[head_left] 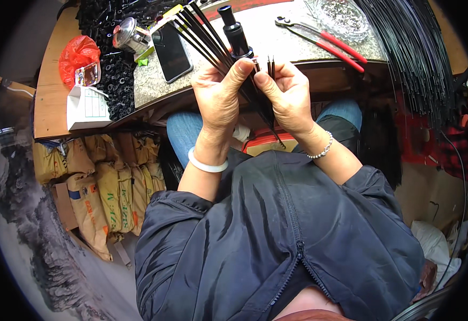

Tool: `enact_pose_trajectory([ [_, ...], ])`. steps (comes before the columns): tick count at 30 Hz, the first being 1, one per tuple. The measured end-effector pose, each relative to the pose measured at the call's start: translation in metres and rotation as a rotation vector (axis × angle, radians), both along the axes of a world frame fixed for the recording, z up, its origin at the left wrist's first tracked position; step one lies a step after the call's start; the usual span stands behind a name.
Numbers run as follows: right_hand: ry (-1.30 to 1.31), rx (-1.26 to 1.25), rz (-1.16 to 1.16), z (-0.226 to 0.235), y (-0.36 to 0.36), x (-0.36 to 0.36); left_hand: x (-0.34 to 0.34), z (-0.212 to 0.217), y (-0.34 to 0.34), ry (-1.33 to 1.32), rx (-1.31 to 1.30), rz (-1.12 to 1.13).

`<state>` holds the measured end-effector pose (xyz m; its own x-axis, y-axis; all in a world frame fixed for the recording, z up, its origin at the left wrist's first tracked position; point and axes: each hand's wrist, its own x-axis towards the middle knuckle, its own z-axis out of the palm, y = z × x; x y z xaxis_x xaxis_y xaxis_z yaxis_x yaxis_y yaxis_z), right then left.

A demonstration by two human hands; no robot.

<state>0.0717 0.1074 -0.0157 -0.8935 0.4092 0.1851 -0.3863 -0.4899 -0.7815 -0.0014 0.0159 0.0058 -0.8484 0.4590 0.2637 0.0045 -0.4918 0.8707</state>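
My left hand (217,101) is closed around a bundle of thin black rods (204,43). They fan out toward the upper left and run down between my hands to the lower right. Close beside it, my right hand (293,101) pinches some thin black pieces (271,65), whose tips stick up past the fingers. Thumbs and fingertips of both hands nearly meet. Just beyond them stands a black bottle-shaped cylinder (235,33) with a narrower top; its foot is partly hidden by my fingers, and I cannot tell whether I touch it.
On the table (148,88) lie a dark phone (172,52), red-handled pliers (325,43) and a clear dish (341,18). Small black parts (117,85) heap at left, beside a white box (88,108) and red bag (78,53). Long black strands (416,48) hang at right. Sacks (111,192) stand below.
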Motion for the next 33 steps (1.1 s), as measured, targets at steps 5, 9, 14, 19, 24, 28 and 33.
enact_pose_trajectory([
  [5, 0.028, -0.027, 0.037, -0.003, 0.002, -0.001, 0.006, 0.008, 0.004, -0.037, 0.03, 0.005],
  [9, -0.001, 0.0, -0.017, 0.001, 0.0, -0.001, 0.005, 0.007, 0.003, -0.046, 0.044, -0.033],
  [14, -0.053, -0.148, 0.107, 0.002, 0.006, -0.003, 0.004, 0.006, 0.002, -0.071, 0.088, -0.065],
  [19, -0.071, -0.17, 0.204, 0.006, 0.011, -0.005, 0.006, 0.005, 0.005, -0.054, 0.06, -0.021],
  [24, -0.004, -0.212, 0.085, 0.002, 0.006, -0.004, 0.008, 0.005, 0.009, -0.064, 0.087, -0.006],
  [28, -0.005, -0.2, 0.065, 0.0, 0.006, -0.005, 0.009, 0.004, 0.009, -0.062, 0.079, 0.032],
  [33, -0.071, -0.161, 0.067, 0.005, 0.006, -0.003, 0.008, 0.002, 0.008, -0.066, 0.067, 0.047],
])
